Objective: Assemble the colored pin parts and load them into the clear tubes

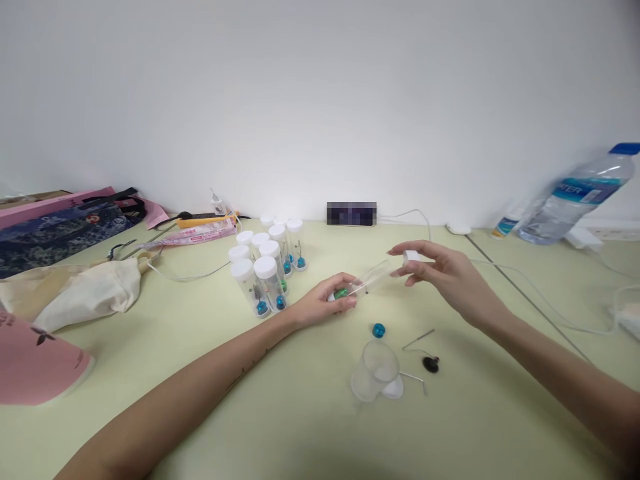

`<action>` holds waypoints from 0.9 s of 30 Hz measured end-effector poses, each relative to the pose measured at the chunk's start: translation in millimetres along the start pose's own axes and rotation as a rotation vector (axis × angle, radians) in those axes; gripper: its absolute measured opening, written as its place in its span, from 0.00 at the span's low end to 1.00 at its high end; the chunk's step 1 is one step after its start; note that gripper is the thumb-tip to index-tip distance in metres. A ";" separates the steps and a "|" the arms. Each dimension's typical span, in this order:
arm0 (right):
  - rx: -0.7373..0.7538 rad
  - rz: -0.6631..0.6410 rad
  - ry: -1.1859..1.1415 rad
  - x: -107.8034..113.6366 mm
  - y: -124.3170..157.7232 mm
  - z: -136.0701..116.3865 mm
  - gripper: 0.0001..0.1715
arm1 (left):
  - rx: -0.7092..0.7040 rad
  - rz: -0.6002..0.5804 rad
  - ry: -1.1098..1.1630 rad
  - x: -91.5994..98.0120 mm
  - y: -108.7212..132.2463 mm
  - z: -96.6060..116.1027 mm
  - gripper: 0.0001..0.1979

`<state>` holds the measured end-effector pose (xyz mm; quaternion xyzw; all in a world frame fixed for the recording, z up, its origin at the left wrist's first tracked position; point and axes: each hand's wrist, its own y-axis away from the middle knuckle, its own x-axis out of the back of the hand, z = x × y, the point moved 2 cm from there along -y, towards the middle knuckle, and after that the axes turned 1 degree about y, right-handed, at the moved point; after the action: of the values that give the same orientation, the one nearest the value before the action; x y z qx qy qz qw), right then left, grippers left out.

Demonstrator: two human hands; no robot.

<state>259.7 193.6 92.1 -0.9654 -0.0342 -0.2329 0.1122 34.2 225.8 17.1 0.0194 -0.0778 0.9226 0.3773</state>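
Observation:
My left hand (334, 297) is closed round the lower end of a clear plastic tube (375, 277), tilted up to the right. Inside the tube, near my fingers, lies a green piece (341, 293) with thin wire-like parts. Just off the tube's upper end, my right hand (440, 270) pinches a white cap (411, 257) between thumb and fingers. Below them on the table are a blue knob-like piece (379, 331), a clear open cup (381, 363) on its side by a white disc (393, 388), a bent metal rod (417, 378), and a black round piece (431, 364) with a wire.
Several white-capped clear tubes (270, 267) stand left of my left hand. A phone-like screen (351, 213) leans on the wall. A water bottle (575, 200) and white cables are at right; a cloth pouch (95, 293), pink packet (200, 231) and pink cup-like object (40, 363) are left.

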 end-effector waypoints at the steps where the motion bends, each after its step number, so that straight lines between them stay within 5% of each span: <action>1: -0.005 -0.006 0.016 -1.1 0.2 0.8 0.21 | 0.007 -0.003 0.007 -0.2 -0.5 -0.2 0.22; 12: 0.040 -0.131 0.054 -5.4 -2.8 8.1 0.22 | -0.002 0.011 -0.062 -0.1 -1.8 1.2 0.27; 27: 0.154 -0.099 0.228 -8.6 1.0 3.8 0.22 | -0.059 -0.012 -0.062 1.0 -1.6 0.8 0.28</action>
<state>253.9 193.4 84.6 -0.9184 -0.0867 -0.3430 0.1773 34.6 227.5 18.2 0.0372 -0.1163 0.9166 0.3806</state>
